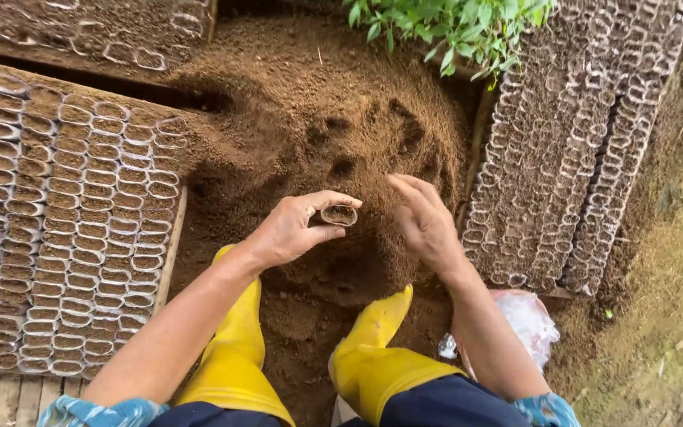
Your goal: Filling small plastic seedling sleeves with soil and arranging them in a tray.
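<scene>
My left hand (294, 228) grips a small clear plastic seedling bag (339, 214) filled with brown soil, held between thumb and fingers over the soil heap (318, 126). My right hand (424, 221) hovers just right of the bag with fingers spread and nothing in it, soil dusting the fingers. Both hands are above the front slope of the heap, between my two yellow rubber boots (235, 340).
Rows of soil-filled small bags (81, 221) stand packed on wooden slats at the left. More rows of bags (571, 158) lie at the right. A green plant (452, 24) hangs at the top. A crumpled clear plastic bag (527, 320) lies by my right arm.
</scene>
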